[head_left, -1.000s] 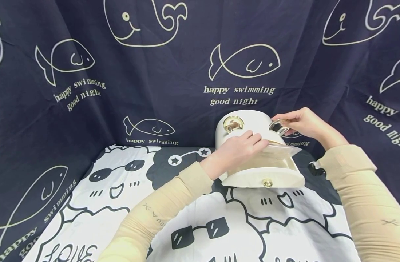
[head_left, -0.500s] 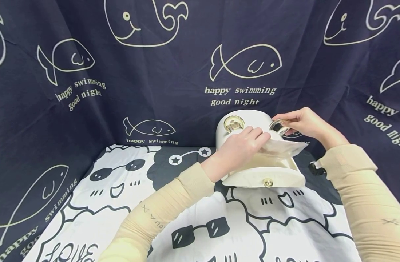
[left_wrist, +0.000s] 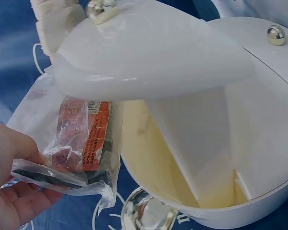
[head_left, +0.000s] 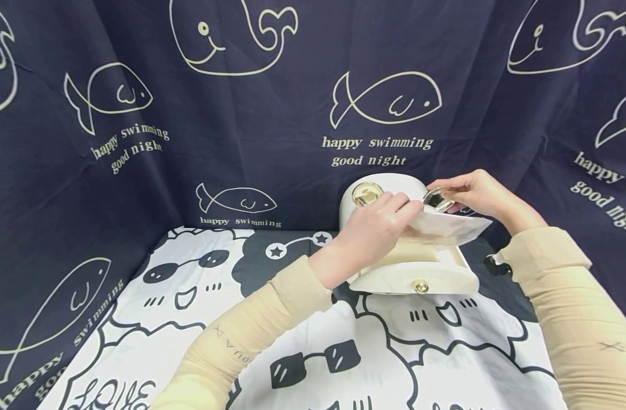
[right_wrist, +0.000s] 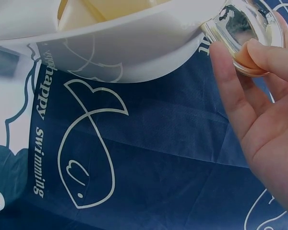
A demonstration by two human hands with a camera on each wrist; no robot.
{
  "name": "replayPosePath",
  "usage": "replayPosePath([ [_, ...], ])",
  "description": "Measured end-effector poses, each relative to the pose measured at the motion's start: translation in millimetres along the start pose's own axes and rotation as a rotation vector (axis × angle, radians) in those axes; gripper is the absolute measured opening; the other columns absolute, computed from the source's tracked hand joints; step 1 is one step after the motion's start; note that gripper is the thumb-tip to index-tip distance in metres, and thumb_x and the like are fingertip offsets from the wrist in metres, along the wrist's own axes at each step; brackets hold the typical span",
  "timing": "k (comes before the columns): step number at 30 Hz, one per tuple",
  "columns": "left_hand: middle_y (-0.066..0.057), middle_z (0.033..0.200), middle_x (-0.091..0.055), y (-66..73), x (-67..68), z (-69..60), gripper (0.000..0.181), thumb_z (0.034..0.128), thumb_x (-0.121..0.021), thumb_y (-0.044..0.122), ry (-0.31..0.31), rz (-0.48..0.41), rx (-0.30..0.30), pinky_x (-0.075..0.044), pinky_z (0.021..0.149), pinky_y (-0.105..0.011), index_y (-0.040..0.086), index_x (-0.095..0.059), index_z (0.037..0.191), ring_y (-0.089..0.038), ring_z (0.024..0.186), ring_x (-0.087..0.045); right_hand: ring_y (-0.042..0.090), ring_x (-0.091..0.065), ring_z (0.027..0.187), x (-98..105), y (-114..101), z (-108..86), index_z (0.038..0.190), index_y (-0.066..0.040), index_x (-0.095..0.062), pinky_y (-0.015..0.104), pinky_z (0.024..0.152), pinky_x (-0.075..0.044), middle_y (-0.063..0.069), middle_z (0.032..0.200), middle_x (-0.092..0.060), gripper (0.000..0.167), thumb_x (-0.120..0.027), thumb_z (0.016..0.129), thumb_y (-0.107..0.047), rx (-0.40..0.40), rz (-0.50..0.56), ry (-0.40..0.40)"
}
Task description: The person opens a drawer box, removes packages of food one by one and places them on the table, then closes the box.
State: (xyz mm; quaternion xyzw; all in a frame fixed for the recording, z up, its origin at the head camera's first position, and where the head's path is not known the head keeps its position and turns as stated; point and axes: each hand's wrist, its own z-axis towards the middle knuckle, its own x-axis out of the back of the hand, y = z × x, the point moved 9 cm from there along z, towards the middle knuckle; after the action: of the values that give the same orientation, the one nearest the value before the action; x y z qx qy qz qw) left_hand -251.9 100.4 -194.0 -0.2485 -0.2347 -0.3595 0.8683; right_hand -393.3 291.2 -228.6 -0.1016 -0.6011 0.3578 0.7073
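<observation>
A white rounded box stands at the back right, its curved front panel tipped outward and bearing a gold knob. In front of the opening, my left hand pinches a clear plastic bag. Inside that bag the left wrist view shows a red-orange printed packet and something dark; its exact kind cannot be told. My right hand pinches a shiny gold round fitting on the box's right side. A matching gold fitting sits on the left, partly behind my left hand.
A cloth with cartoon drawings covers the table. Dark blue curtain fabric with fish drawings hangs behind the box and on both sides. A small dark object shows beside the right cuff. A second gold knob is on the box.
My left hand has raised the plastic bag slightly, and the bag has shifted to the right, over the open compartment. My right hand stays on the gold fitting.
</observation>
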Motion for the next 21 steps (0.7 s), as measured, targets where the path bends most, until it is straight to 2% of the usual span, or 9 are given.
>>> replayPosePath([
  [6, 0.002, 0.096, -0.061, 3.6, 11.5, -1.3, 0.018, 0.092, -0.051, 0.01, 0.04, 0.019, 0.003, -0.049, 0.062, -0.021, 0.016, -0.062, 0.104, -0.014, 0.084, -0.059, 0.013, -0.066, 0.061, -0.1, 1.4, -1.2, 0.114, 0.001, -0.066, 0.029, 0.058, -0.055, 0.013, 0.098, -0.07, 0.028, -0.061, 0.086, 0.003, 0.006, 0.005, -0.007],
  [9, 0.003, 0.095, -0.061, 5.2, 18.1, -2.4, 0.023, 0.0911, -0.047, 0.004, 0.073, 0.036, -0.006, -0.049, 0.066, -0.02, 0.015, -0.063, 0.103, -0.014, 0.083, -0.059, 0.009, -0.065, 0.06, 0.4, 0.2, -0.9, 0.112, 0.002, -0.067, 0.027, 0.056, -0.055, 0.002, 0.092, -0.072, 0.027, -0.063, 0.085, 0.003, 0.041, 0.014, -0.01],
  [11, 0.003, 0.093, -0.061, 5.8, 22.8, -2.9, 0.026, 0.0907, -0.044, 0.001, 0.1, 0.056, -0.014, -0.048, 0.069, -0.019, 0.015, -0.063, 0.102, -0.014, 0.081, -0.059, 0.006, -0.063, 0.057, 1.0, -3.1, -0.9, 0.109, 0.003, -0.067, 0.024, 0.053, -0.053, -0.009, 0.086, -0.071, 0.026, -0.064, 0.083, 0.005, 0.101, 0.004, -0.01],
  [14, 0.003, 0.092, -0.061, 4.5, 30.3, -4.0, 0.028, 0.0902, -0.043, 0.0, 0.147, 0.074, -0.013, -0.047, 0.066, -0.019, 0.015, -0.064, 0.102, -0.013, 0.08, -0.058, 0.001, -0.055, 0.05, 2.4, -6.3, -0.6, 0.106, 0.002, -0.068, 0.017, 0.048, -0.047, -0.021, 0.078, -0.067, 0.025, -0.065, 0.082, 0.005, 0.17, 0.007, -0.002],
  [16, 0.003, 0.092, -0.061, 2.6, 35.8, -4.8, 0.025, 0.0903, -0.045, 0.002, 0.178, 0.085, -0.005, -0.047, 0.064, -0.019, 0.015, -0.064, 0.101, -0.013, 0.082, -0.059, -0.001, -0.048, 0.045, 3.4, -7.9, -1.1, 0.105, 0.002, -0.069, 0.016, 0.044, -0.04, -0.023, 0.076, -0.066, 0.024, -0.065, 0.082, 0.005, 0.201, 0.009, 0.006],
  [18, 0.004, 0.093, -0.062, -0.3, 41.3, -5.9, 0.019, 0.0895, -0.051, 0.006, 0.205, 0.091, 0.01, -0.048, 0.059, -0.02, 0.015, -0.064, 0.1, -0.012, 0.086, -0.06, -0.001, -0.045, 0.045, 3.8, -7.5, -1.7, 0.105, 0.004, -0.069, 0.016, 0.043, -0.037, -0.023, 0.076, -0.066, 0.023, -0.065, 0.082, 0.006, 0.196, 0.034, 0.01],
  [21, 0.003, 0.095, -0.063, -4.5, 49.0, -7.2, 0.014, 0.0876, -0.058, 0.009, 0.237, 0.086, 0.028, -0.051, 0.06, -0.021, 0.014, -0.064, 0.099, -0.013, 0.091, -0.061, -0.004, -0.052, 0.053, 3.3, -9.9, -4.4, 0.104, 0.01, -0.067, 0.014, 0.048, -0.04, -0.025, 0.08, -0.066, 0.024, -0.064, 0.08, 0.009, 0.23, 0.053, -0.001],
])
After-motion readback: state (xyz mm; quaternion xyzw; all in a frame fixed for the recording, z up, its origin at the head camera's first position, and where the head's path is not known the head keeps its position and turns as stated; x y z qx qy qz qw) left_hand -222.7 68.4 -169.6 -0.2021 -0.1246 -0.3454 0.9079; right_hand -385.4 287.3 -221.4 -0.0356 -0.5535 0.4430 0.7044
